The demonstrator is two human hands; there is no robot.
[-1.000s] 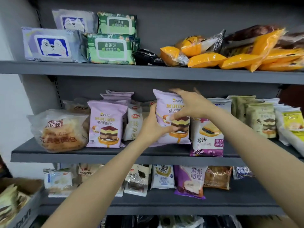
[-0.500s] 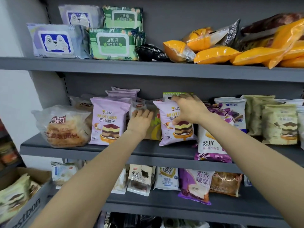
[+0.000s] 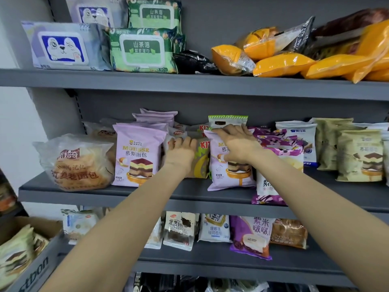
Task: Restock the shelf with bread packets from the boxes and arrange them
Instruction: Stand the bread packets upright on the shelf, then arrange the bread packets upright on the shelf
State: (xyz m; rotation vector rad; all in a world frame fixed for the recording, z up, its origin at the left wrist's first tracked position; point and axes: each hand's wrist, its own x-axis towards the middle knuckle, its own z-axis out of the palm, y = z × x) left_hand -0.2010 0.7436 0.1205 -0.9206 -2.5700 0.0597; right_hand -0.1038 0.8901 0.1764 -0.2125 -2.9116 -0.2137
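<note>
Mousse packet (image 3: 229,163), the lilac one under your right hand (image 3: 237,144), stands upright on the middle shelf (image 3: 189,194), near its front edge. Your right grip is clamped over the packet's top seam, fingers curled across it, which looks meant to keep the soft bag standing while you seat it in the row. Left of that packet, your left hand (image 3: 181,152) lies flat, fingers straight, against the yellow banana packet (image 3: 201,163) and the small white packets behind it; this seems to press them back so the mousse packet has a slot. Further left of the mousse packet a second lilac packet (image 3: 137,154) faces front, the likely pattern to match. Just right of the mousse packet a purple flowered packet (image 3: 273,165) leans forward, its foot over the shelf lip, so it may slip if nudged. Behind the mousse packet a green-topped bag (image 3: 228,121) shows. Far below and left of it sits an open box (image 3: 35,268) holding more packets.
</note>
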